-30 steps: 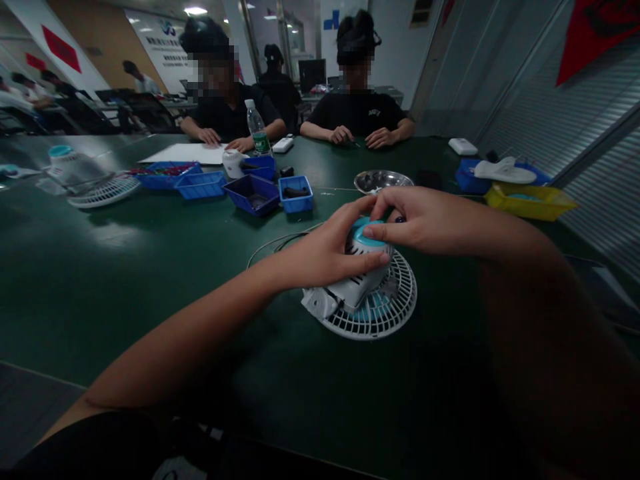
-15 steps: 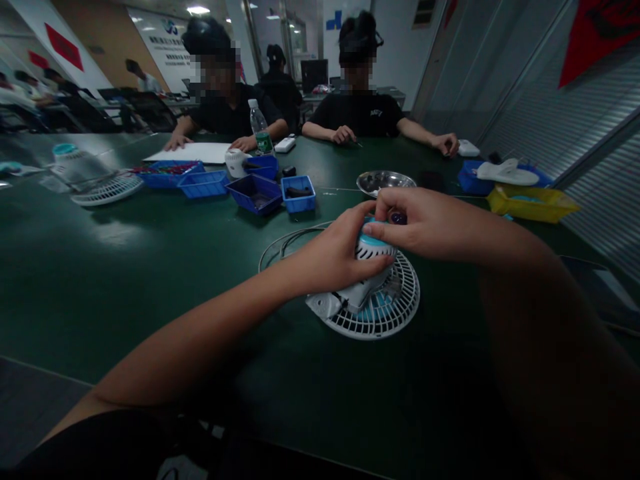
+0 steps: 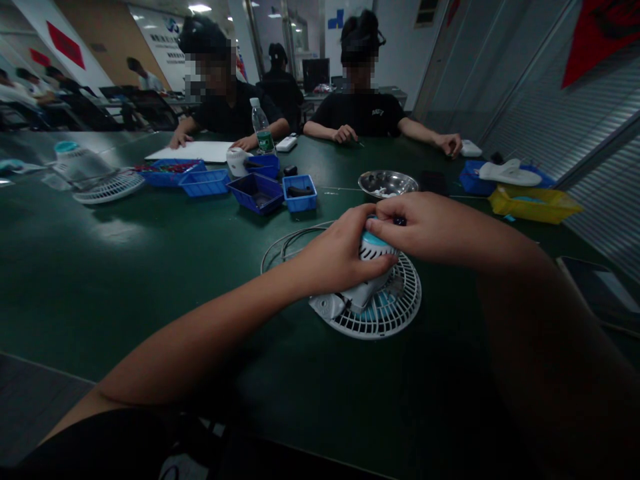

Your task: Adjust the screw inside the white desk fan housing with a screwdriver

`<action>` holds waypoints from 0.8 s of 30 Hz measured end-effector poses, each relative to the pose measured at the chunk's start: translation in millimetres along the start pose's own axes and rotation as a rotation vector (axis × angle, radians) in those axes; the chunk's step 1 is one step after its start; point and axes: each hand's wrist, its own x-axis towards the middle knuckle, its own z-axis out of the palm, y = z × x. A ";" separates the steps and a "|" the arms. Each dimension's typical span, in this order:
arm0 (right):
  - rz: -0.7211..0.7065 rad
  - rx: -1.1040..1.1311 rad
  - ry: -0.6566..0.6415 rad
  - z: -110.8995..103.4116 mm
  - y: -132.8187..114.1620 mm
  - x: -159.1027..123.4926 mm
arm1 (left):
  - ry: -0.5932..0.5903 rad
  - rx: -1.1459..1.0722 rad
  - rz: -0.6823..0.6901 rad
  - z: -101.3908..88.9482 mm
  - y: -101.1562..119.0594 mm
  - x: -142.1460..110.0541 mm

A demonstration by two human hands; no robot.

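Note:
A small white fan lies face down on the dark green table, its round grille against the tabletop and its white motor housing with a teal cap pointing up. My left hand is wrapped round the motor housing from the left. My right hand reaches in from the right with its fingers pinched over the teal cap, around a small dark thing I cannot make out. A thin cable curls on the table behind the fan.
Several blue bins and a metal bowl stand beyond the fan. A yellow tray and a blue tray sit at the right. Another fan lies at far left. Two people sit across the table, a bottle between them.
My left hand has closed further round the motor housing and my right-hand fingers have curled tighter over the cap. A person opposite has stretched an arm out to the right.

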 end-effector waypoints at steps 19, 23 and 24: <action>-0.020 0.113 -0.021 -1.3 7.9 1.8 | -0.008 0.006 -0.005 1.6 5.5 -0.4; -0.035 0.123 -0.009 0.1 10.8 3.3 | -0.003 0.005 0.000 1.6 4.2 -0.2; -0.037 0.125 -0.007 0.2 10.5 3.4 | -0.002 0.003 0.002 1.6 3.7 -0.2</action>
